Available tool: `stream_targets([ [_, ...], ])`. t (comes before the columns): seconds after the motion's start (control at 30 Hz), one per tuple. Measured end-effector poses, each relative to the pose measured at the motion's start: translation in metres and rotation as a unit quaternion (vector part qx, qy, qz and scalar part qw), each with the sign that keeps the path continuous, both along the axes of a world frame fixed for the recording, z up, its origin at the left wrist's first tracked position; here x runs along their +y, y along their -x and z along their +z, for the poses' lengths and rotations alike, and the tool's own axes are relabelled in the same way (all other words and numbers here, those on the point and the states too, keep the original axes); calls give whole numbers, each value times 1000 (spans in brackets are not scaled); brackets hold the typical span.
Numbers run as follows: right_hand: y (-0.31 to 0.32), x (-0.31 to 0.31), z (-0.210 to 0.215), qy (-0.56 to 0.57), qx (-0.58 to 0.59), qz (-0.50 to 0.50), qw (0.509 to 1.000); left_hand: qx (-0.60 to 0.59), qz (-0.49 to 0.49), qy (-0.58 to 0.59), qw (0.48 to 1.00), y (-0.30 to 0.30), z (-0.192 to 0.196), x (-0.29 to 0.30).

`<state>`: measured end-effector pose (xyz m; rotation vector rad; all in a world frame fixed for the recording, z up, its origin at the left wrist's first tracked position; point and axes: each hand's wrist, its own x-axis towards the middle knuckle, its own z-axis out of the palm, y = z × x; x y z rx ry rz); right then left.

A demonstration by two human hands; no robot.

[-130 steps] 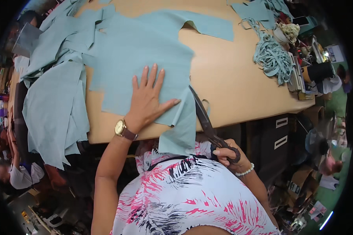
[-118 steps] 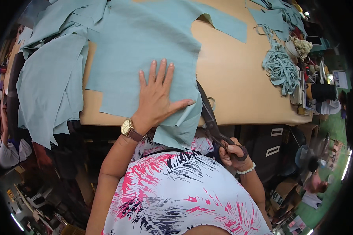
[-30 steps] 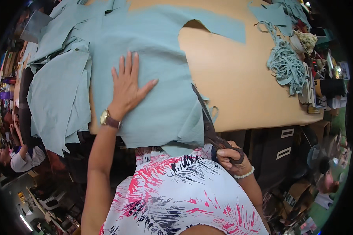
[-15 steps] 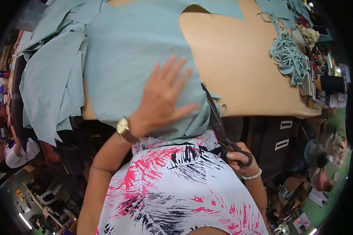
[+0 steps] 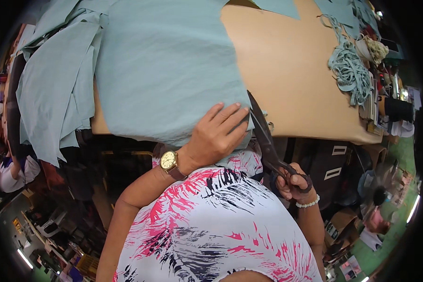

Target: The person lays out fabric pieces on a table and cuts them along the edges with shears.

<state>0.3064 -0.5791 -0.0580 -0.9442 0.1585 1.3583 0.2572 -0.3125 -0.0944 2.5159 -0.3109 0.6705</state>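
Head view looks straight down over a pink-and-white patterned top (image 5: 211, 225) to the near edge of the table (image 5: 296, 70). Nearest, the right hand (image 5: 293, 181) is closed through the loops of a pair of large dark scissors (image 5: 268, 136); a pearl bracelet (image 5: 307, 203) sits at that wrist. The scissors' long axis runs from this hand up and to the left, the blades reaching over the table edge to the right border of the pale green fabric (image 5: 169, 70). Just left of the blades, the left hand (image 5: 218, 136), a gold watch (image 5: 168, 161) on its wrist, lies flat with fingers spread, pressing the fabric down at the table edge, fingertips nearly touching the blades. So the cloth lies left of and beyond the scissors, and the left hand is the nearer one to it. Whether the blades are apart or closed is hard to make out. Farther off, cut green pieces (image 5: 56, 94) hang over the left edge, and a heap of green strips (image 5: 350, 75) lies at far right.
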Motion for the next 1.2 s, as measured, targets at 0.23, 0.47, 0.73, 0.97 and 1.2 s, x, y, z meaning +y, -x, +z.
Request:
stream_targets([
  [0.23,-12,16,3,28,-56,53,997,8,-3,14,1000,3,7,-5],
  [0.47,-14,31,4,47,-92,75,992,8,-12,20,1000,6,10,-7],
  [0.73,-4,26,-6,7,-39,45,998,14,-3,39,999,8,9,-8],
  [0.97,-2,26,-5,13,-57,47,997,21,-7,43,999,8,11,-8],
  [1.2,-5,30,-3,26,-83,53,995,21,-13,33,999,9,13,-9],
])
